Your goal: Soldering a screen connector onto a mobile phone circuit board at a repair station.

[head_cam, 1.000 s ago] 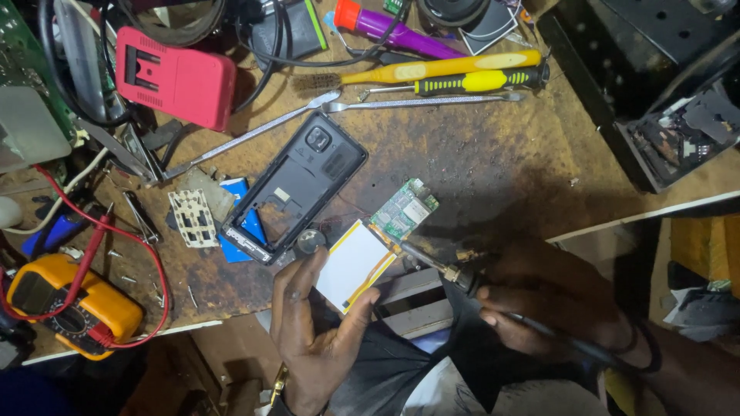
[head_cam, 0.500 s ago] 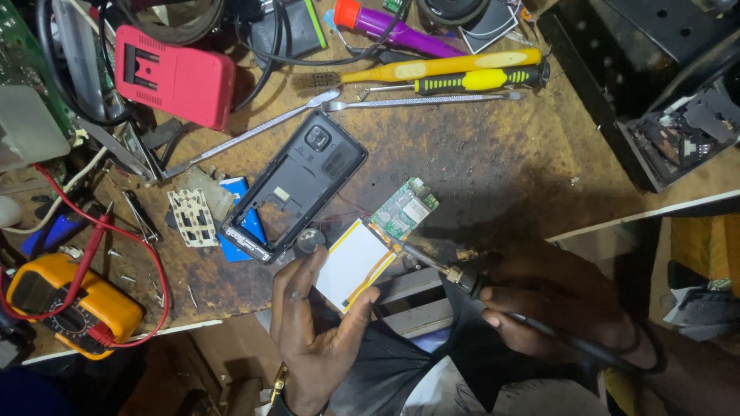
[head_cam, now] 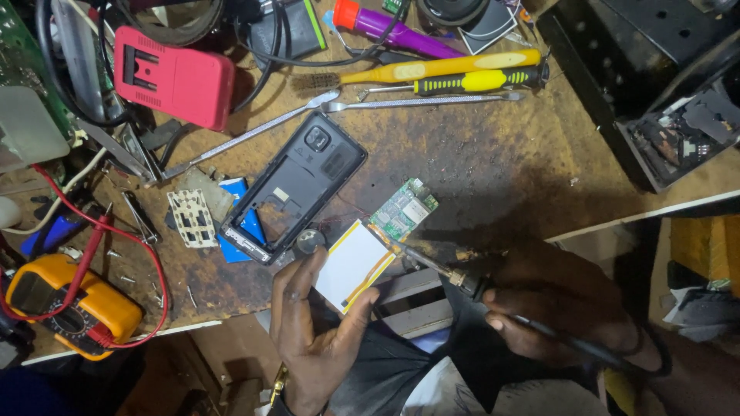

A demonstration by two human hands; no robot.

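My left hand (head_cam: 312,331) grips a flat white battery pack (head_cam: 353,264) with orange edging at the near edge of the workbench. A small green circuit board (head_cam: 403,209) sits at the pack's far end. My right hand (head_cam: 555,312) holds a soldering iron (head_cam: 443,271), its tip touching the joint between board and battery. An opened black phone back shell (head_cam: 297,185) lies just left of the battery. A small round metal part (head_cam: 310,240) rests by my left fingers.
A yellow multimeter (head_cam: 65,304) with red leads sits at the left edge. A red case (head_cam: 173,77), metal tweezers (head_cam: 254,135), yellow screwdrivers (head_cam: 462,77) and a purple tool (head_cam: 397,27) lie at the back. A black open chassis (head_cam: 655,92) stands right.
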